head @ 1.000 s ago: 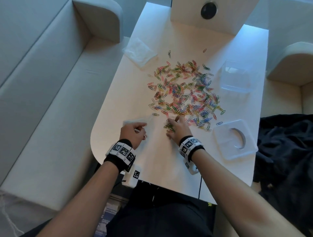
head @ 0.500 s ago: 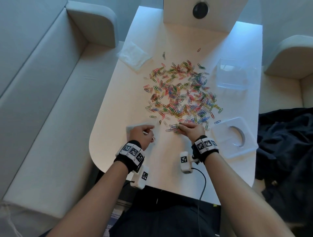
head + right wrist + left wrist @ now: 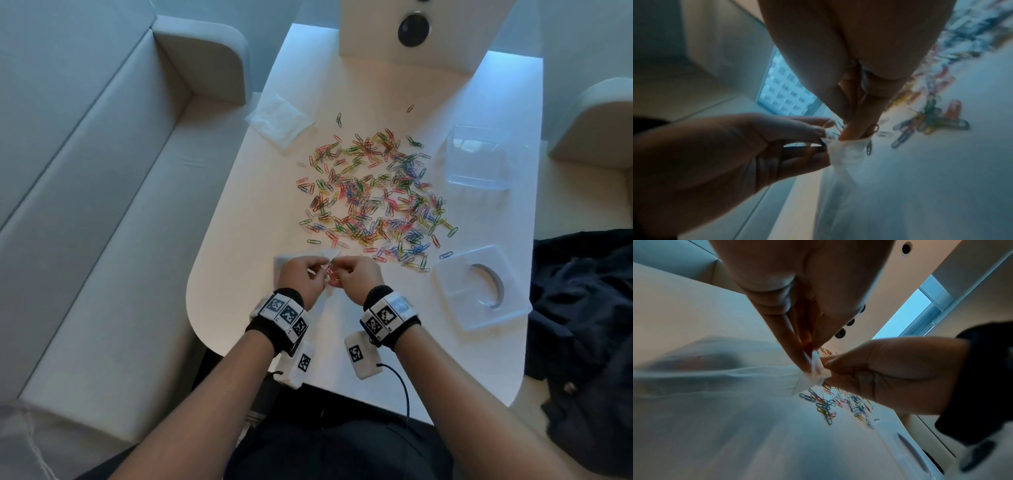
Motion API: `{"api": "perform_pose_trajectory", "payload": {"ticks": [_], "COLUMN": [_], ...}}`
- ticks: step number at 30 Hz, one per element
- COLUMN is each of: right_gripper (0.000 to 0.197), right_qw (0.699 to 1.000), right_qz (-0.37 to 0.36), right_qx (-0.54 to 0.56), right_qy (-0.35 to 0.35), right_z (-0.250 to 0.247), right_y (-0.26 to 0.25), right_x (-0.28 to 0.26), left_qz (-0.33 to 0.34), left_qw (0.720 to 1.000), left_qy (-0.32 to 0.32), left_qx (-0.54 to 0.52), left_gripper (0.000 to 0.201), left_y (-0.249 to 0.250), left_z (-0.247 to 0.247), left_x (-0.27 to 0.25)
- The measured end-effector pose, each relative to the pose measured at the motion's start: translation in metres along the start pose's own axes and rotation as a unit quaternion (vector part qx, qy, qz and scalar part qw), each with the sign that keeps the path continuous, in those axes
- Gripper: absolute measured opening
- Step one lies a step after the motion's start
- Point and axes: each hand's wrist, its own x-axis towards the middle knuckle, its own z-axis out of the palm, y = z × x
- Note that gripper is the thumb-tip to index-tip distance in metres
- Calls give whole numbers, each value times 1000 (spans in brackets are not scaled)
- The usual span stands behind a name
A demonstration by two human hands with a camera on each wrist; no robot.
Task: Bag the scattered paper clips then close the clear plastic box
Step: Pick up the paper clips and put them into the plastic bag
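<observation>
Many coloured paper clips (image 3: pixel 373 198) lie scattered over the middle of the white table (image 3: pixel 239 212). My left hand (image 3: pixel 322 272) pinches the mouth of a thin clear plastic bag (image 3: pixel 735 373), which hangs down to the table. My right hand (image 3: pixel 339 274) meets it, its bunched fingertips (image 3: pixel 857 128) holding a few clips at the bag's mouth (image 3: pixel 846 146). One clip (image 3: pixel 869 148) dangles at the bag's rim. The clear plastic box (image 3: pixel 479 157) stands open at the far right. Its lid (image 3: pixel 455 291) lies flat at the near right.
A small stack of spare clear bags (image 3: pixel 281 120) lies at the table's far left. A white stand with a dark round lens (image 3: pixel 412 29) is at the back. Pale sofa seats flank the table. Dark cloth (image 3: pixel 582 308) is heaped on the right.
My right hand left the near edge of the clip pile and moved left to my left hand. Both hands now meet at the bag's mouth, slightly raised off the table.
</observation>
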Motion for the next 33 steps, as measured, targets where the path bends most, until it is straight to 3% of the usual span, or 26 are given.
{"api": "perform_pose_trajectory", "payload": {"ticks": [5, 8, 11, 13, 15, 17, 18, 20, 24, 26, 28, 31, 33], "right_gripper": [15, 16, 18, 19, 23, 28, 28, 34, 85, 97, 81, 31, 27], "right_qw": [957, 924, 901, 924, 961, 964, 950, 894, 762, 711, 711, 722, 730], "right_qz": [-111, -139, -191, -211, -191, -197, -208, -220, -222, -203, -186, -266, -288], "right_qx": [-266, -349, -360, -283, -173, -175, -232, -389, -600, -667, -671, -634, -616], "right_qy": [-21, -76, -146, -147, -96, -33, -20, -32, -95, -95, -98, -76, -69], "right_z": [1, 2, 10, 11, 8, 8, 8, 13, 28, 32, 32, 27, 23], "right_y": [-29, -47, -67, -82, -100, -118, -123, -129, -121, -110, -103, -95, -89], "right_x": [-1, -1, 3, 12, 29, 54, 69, 98, 142, 154, 157, 156, 158], "left_qz": [-12, -16, -19, -12, -4, 6, 10, 20, 33, 35, 33, 20, 10], "left_qw": [1000, 999, 999, 999, 998, 997, 996, 994, 990, 989, 990, 993, 994], "left_qy": [15, 32, 37, 45, 62, 79, 88, 109, 139, 142, 136, 119, 106], "left_qx": [3, 11, -4, -10, -18, -15, -12, -17, -17, -13, -6, -8, -17], "left_gripper": [24, 25, 23, 24, 24, 23, 22, 19, 16, 15, 13, 11, 10], "left_y": [-2, -2, -7, -8, -6, -2, -1, 1, 3, 1, -3, -6, -6], "left_z": [-18, -31, -47, -60, -79, -102, -113, -134, -160, -164, -162, -152, -142], "left_x": [1, 5, 13, 19, 26, 36, 41, 51, 70, 79, 86, 92, 93]}}
